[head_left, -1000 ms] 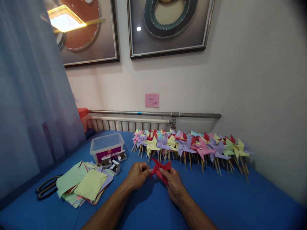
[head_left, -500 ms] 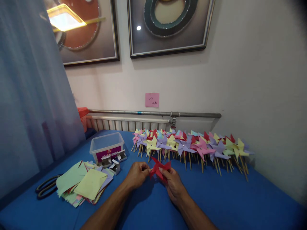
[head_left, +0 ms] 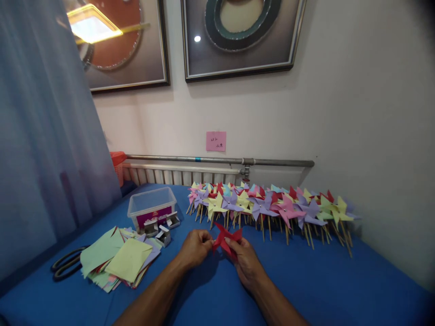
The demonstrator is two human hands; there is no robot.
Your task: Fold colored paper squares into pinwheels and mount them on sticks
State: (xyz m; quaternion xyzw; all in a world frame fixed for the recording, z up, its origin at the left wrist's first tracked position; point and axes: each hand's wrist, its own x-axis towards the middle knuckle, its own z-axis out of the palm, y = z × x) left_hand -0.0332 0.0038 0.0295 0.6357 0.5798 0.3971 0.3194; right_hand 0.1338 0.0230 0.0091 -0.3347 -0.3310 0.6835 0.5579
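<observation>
A red paper pinwheel [head_left: 228, 240] with folded, pointed blades is held up over the blue table. My right hand [head_left: 248, 265] is closed on it, thumb on the front near its centre and fingers behind. On its left side, my left hand [head_left: 197, 246] is closed in a pinch at the edge of the left blade. What lies inside that pinch is mostly hidden by the fingers. Past both hands stand finished pinwheels [head_left: 261, 206] in several colours, on thin wooden sticks, packed in a long row.
Left of my hands lies a pile of coloured paper sheets [head_left: 129, 260], with black-handled scissors [head_left: 64, 265] beside it. Behind the pile are a clear plastic box [head_left: 152, 199] and small open cartons [head_left: 163, 236]. A metal pipe [head_left: 176, 159] runs along the wall.
Both hands stay almost where they were. The left fingertips have shifted very slightly at the pinwheel's left blade, and a pale bit between them shows less.
</observation>
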